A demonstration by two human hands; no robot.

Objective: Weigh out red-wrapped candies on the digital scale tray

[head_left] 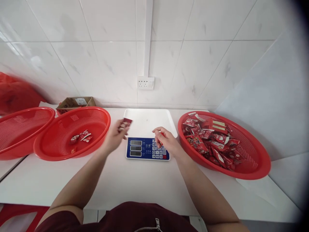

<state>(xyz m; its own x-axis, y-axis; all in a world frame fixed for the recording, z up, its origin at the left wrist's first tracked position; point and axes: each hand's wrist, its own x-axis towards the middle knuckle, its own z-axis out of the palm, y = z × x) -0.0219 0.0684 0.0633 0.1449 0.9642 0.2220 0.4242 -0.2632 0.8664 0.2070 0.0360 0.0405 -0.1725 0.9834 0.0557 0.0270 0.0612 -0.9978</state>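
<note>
My left hand is closed on a small dark red packet, held up beside the left edge of the scale. My right hand hovers over the keypad of the digital scale, fingers curled round something red that is mostly hidden. The scale's white weighing plate lies just behind both hands. To the right, a red plastic basket holds a heap of red and white packets. At left, another red basket has a few small packets in it.
A third red basket overlaps the left one at the far left. Behind them are a cardboard box and a red plastic bag. A wall socket sits above the white table.
</note>
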